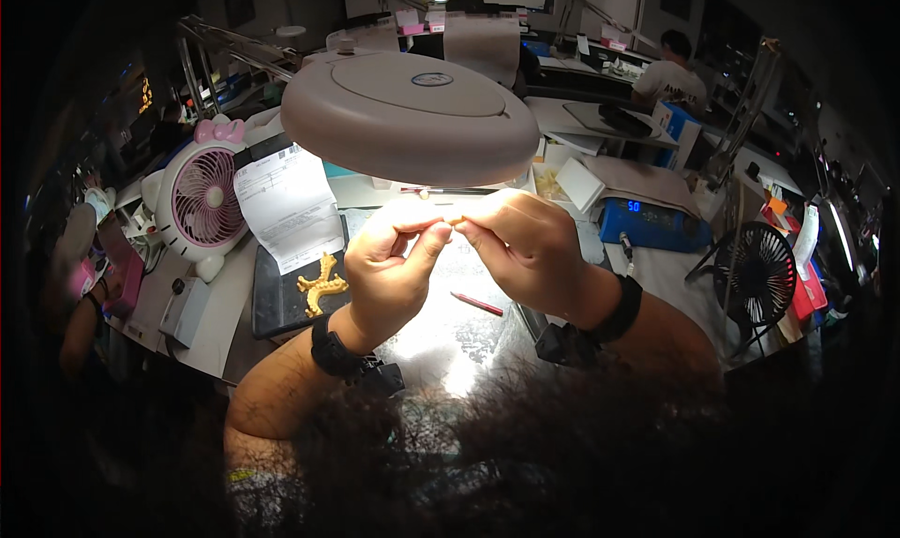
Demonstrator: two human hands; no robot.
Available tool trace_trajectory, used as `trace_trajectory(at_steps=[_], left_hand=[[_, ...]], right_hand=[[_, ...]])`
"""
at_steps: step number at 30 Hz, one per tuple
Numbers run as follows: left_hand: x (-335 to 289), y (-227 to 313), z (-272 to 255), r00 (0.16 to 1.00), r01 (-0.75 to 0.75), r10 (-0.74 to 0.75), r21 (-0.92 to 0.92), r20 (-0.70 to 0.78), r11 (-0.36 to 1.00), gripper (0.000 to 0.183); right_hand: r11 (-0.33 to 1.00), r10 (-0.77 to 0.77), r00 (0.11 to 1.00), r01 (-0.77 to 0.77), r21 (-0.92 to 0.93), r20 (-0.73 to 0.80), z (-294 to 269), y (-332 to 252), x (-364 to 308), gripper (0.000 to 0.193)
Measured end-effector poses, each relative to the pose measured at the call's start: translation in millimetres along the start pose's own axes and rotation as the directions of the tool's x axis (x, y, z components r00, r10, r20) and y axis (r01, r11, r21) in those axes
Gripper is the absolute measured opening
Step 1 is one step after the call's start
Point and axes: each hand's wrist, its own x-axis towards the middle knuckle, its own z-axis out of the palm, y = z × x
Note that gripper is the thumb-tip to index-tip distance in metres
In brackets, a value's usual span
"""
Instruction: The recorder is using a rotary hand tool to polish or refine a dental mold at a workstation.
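Observation:
Beneath the big round lamp, my left hand [389, 266] and my right hand [525, 247] meet, thumbs and fingers pinched together. Between the fingertips sits a tiny pale yellowish piece [456, 221], mostly covered; its kind cannot be made out. Both hands are raised above the brightly lit worktop [450, 336]. A short red pen-like stick [476, 304] lies on that surface below them. Left of my left hand, yellow branching pieces that look like dental models [323, 285] rest on a black tray [270, 299].
The lamp head [403, 116] hangs just over my hands. A printed sheet [291, 210] and a white-and-pink fan [202, 201] stand left. Right are a blue device with a lit display [647, 227] and a black fan [755, 276]. A co-worker [670, 79] sits farther back.

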Motion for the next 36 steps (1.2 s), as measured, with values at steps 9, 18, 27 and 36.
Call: trace_trajectory(at_steps=[9,18,27,36], left_hand=[[8,7,-8,0.998,-0.014,0.011,0.049,0.062,0.999,0.015],[16,13,-13,0.987,-0.073,0.045,0.182,0.156,0.981,0.016],[20,14,-21,0.946,-0.219,0.149,0.226,0.289,0.949,0.021],[20,20,-20,0.952,-0.217,0.16,0.206,0.262,0.954,0.019]], right_hand=[[0.994,0.044,0.997,-0.049,0.093,0.055,-3,-3,2,0.008],[0.991,0.014,0.988,-0.033,0.128,0.153,-21,-4,9,0.008],[0.992,0.009,0.976,-0.036,0.117,0.219,-23,-7,10,0.007],[0.993,0.0,0.965,-0.031,0.115,0.262,-24,-8,10,0.009]])
